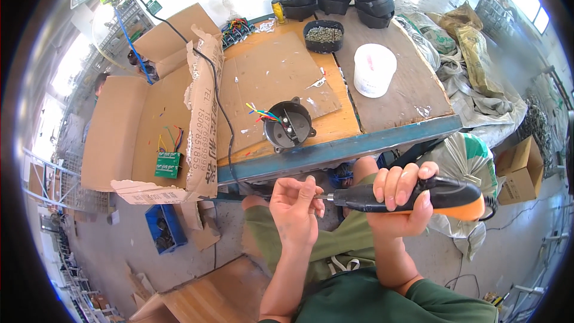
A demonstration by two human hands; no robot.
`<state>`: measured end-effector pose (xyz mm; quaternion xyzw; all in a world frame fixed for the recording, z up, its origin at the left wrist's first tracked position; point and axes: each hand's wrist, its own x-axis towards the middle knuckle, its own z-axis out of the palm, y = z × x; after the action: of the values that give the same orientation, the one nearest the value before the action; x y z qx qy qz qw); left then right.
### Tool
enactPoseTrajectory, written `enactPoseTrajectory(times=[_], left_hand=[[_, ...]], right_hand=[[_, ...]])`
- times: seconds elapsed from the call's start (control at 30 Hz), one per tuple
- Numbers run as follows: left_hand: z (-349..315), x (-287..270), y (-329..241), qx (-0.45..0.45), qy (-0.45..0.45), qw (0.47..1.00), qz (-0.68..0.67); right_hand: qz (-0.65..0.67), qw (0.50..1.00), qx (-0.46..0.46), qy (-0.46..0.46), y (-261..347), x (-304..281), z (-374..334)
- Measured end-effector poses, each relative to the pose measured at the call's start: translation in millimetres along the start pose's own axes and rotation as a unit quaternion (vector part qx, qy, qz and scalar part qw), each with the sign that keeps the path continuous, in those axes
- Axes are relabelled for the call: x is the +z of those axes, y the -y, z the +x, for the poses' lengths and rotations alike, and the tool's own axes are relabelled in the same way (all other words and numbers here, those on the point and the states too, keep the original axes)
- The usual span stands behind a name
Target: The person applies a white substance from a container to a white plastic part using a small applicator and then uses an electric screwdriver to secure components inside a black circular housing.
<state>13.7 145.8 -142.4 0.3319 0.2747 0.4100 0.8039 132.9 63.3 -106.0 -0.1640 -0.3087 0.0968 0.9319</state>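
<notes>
Above my lap, my right hand (400, 194) grips a black and orange electric screwdriver (359, 198), held level with its bit pointing left. At the bit's tip, the thumb and fingers of my left hand (296, 206) are pinched together; whatever small piece sits between them is too small to make out. Beyond my hands, near the bench's front edge, stands a round black plastic housing (288, 124). Two screw heads or posts show inside it, and red, yellow, green and blue wires (263, 113) stick out to its left.
An open cardboard box (113, 137) at left holds a green circuit board (168, 165) with wires. On the bench (382, 137) are a black bowl of small metal parts (324, 36), a white tub (374, 70) and stacked black housings (375, 5). A black cable (210, 63) crosses the box.
</notes>
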Motion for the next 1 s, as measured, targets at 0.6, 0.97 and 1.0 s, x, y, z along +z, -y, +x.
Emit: enactPoseTrajectory(times=[0.6,0.97,1.0], left_hand=[[-0.5,9.7,11.9,-0.071,-0.068,0.991,-0.095],[-8.8,24.2,16.3,-0.025,-0.106,0.992,-0.068],[-9.9,25.9,19.9,-0.001,-0.103,0.992,-0.074]], right_hand=[[-0.017,0.997,-0.046,0.064,4.3,-2.9,0.3],[-0.036,0.986,-0.094,0.137,6.2,-9.6,-1.4],[-0.042,0.987,-0.092,0.123,6.3,-7.2,-3.3]])
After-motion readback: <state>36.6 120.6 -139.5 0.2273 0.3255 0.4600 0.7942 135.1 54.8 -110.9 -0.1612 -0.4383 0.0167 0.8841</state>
